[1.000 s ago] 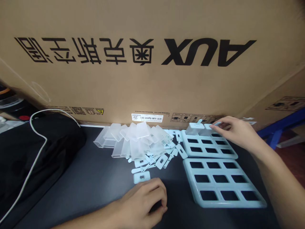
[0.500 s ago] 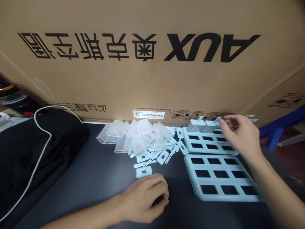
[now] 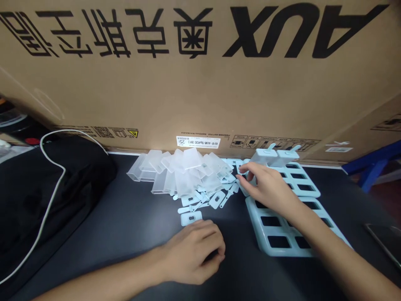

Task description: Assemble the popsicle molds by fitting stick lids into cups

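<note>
Behind everything stands a big brown cardboard box (image 3: 200, 75), its black lettering upside down to you, and the dark table (image 3: 131, 225) runs up to its foot. At your left lies a black bag (image 3: 46, 188) with a white cable (image 3: 53, 188) looped across it. On the right two pale blue trays (image 3: 313, 188) lie end to end, each a grid of rectangular openings; the far one carries two filled moulds (image 3: 277, 155) with handles sticking up at its back edge. In the middle is a heap of clear, frosted plastic cups (image 3: 181, 175), tumbled on their sides against the box, and spilling from it toward you are small pale blue stick lids (image 3: 216, 198), flat tabs with slotted plates; one lid (image 3: 191, 218) lies apart, just beyond your left knuckles. Your right hand (image 3: 269, 188) reaches across the near tray's far corner, forearm slanting in from the lower right, palm down, fingers loosely spread and extended, fingertips (image 3: 242, 172) at the lids on the heap's right edge; whether they grip one you cannot tell. Your left hand (image 3: 197, 251) rests on the table, fingers curled under into a loose fist, holding nothing visible.
</note>
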The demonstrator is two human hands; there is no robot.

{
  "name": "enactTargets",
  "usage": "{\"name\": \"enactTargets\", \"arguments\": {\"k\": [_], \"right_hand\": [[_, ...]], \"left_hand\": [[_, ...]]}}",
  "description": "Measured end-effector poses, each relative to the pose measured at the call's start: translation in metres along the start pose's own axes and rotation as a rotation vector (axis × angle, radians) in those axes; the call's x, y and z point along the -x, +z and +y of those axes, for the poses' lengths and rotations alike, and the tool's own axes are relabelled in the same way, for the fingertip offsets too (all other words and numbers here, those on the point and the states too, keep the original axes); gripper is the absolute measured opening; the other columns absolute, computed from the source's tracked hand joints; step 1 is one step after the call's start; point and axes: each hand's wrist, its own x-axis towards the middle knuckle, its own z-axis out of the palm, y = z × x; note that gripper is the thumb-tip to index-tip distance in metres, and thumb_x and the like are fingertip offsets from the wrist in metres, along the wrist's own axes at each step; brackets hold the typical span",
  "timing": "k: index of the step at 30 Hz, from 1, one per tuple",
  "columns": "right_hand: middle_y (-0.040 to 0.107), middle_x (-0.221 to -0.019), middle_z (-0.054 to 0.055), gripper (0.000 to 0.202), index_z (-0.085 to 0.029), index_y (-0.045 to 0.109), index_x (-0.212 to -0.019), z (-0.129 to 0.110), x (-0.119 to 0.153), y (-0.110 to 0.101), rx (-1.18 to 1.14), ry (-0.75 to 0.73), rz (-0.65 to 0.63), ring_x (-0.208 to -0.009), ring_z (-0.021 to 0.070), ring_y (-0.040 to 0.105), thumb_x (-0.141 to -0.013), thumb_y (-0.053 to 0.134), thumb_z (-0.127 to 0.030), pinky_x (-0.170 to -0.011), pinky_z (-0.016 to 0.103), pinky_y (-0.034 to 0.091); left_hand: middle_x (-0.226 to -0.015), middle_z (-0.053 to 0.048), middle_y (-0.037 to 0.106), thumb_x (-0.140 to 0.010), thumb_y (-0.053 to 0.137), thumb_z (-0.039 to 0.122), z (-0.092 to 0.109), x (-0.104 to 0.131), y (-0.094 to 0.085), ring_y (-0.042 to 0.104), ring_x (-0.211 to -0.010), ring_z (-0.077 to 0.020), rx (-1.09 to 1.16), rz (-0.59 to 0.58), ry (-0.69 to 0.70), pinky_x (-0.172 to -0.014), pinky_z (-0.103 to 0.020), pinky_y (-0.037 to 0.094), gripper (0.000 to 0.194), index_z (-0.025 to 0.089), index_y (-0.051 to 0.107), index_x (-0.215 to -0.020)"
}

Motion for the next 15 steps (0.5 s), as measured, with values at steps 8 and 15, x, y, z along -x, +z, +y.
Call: {"name": "enactTargets", "arguments": {"k": [8,15], "right_hand": [[0.061,-0.08,0.005,0.018,-0.018,0.061,-0.087,0.004,-0.03,0.016,0.094,-0.111,0.056,-0.069,0.0164,0.058,-0.095,0.046,-0.023,-0.067,0.029,0.042],[0.056,-0.076,0.0,0.007,-0.02,0.056,-0.084,0.001,0.005,-0.034,-0.126,-0.178,0.112,-0.065,0.0116,0.051,-0.091,0.057,-0.018,-0.063,0.025,0.042]], "left_hand": [[-0.09,0.0,0.061,-0.082,0.056,0.009,0.001,-0.001,-0.002,0.057,-0.082,-0.013,-0.02,0.016,0.048,-0.076,-0.026,0.048,0.014,0.02,0.049,-0.088],[-0.122,-0.012,0.049,-0.085,0.062,0.013,0.0,0.006,-0.001,0.053,-0.115,-0.0233,-0.068,0.382,0.153,-0.093,-0.038,0.054,0.026,0.019,0.05,-0.108]]}}
